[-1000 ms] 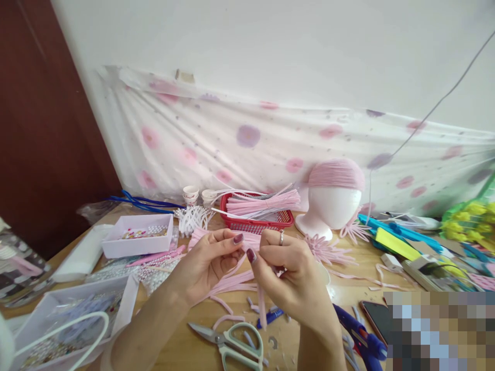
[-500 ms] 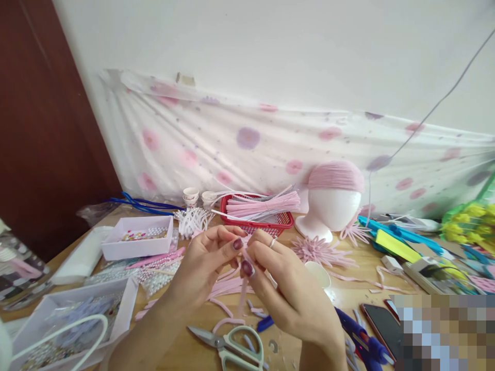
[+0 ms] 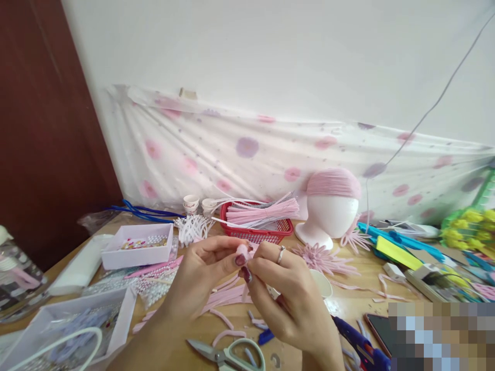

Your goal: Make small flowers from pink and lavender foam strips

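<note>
Both hands meet above the middle of the table. The fingertips of my left hand (image 3: pixel 207 270) pinch a pink pipe cleaner (image 3: pixel 243 251), which looks curled into a small loop. My right hand (image 3: pixel 288 288), with a ring on one finger, presses its thumb and fingers against the same piece from the right. Part of the pipe cleaner is hidden behind the fingers. Below the hands lie scissors (image 3: pixel 216 354) with pale green handles, and several loose pink pipe cleaners (image 3: pixel 222 299) are spread behind my left wrist.
A red basket (image 3: pixel 253 236) holds bundled pipe cleaners. Beside it stands a white foam head (image 3: pixel 328 214) with a pink wrapped cap, near spiky pink flowers (image 3: pixel 323 258). White boxes (image 3: pixel 137 260) of beads sit left. A blue glue gun (image 3: pixel 361 342) and a phone (image 3: pixel 379 330) lie right.
The view has tilted up slightly, so the table things sit lower. The pink pipe cleaner now shows as a curl at the fingertips, and less of its hanging end is visible.
</note>
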The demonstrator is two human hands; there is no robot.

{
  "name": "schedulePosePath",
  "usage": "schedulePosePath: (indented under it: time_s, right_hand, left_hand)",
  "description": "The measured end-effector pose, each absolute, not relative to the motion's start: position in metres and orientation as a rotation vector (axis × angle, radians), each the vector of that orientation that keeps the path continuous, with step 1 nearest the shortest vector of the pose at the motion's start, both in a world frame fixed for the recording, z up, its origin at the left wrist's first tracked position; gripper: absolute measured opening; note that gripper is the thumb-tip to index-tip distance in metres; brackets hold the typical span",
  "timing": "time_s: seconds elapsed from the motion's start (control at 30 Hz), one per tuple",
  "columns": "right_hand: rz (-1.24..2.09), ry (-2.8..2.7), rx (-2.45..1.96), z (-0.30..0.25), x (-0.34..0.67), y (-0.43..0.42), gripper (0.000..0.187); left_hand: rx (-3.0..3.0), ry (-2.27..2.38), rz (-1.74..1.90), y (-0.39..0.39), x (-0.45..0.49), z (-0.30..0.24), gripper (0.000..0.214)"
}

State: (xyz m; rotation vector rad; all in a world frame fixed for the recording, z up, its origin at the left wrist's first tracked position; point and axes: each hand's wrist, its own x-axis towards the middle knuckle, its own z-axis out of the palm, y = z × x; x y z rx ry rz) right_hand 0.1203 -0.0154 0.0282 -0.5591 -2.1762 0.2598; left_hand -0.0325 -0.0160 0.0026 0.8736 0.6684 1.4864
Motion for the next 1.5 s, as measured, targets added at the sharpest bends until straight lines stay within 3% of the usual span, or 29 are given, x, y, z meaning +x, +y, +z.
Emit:
schedulePosePath:
  time_s: [0.17,0.47,0.7,1.07,1.5]
  right_hand:
    - [0.23,-2.124,-0.569,0.027,0.119,-0.018,0.028]
    - [0.337,-2.091,-0.623,0.03,0.122,-0.023,0.028]
    - [0.53,-2.05,-0.616,0.029,0.119,-0.019,0.028]
    - [0.532,-2.0,-0.652,0.028,0.114,-0.016,0.028]
    - [0.454,-2.075,-0.767,0.025,0.115,-0.016,0.028]
  left_hand:
    - [1.165,0.684,1.725,-0.018,-0.032,-0.003,0.009]
    - [1.622,0.835,1.945,-0.028,-0.034,0.002,0.019]
    - [1.265,0.895,1.79,-0.03,-0.03,0.007,0.007]
    - [0.811,0.66,1.561,-0.011,-0.035,0.002,0.023]
    - [0.709,0.656,1.487,-0.014,-0.028,0.003,0.024]
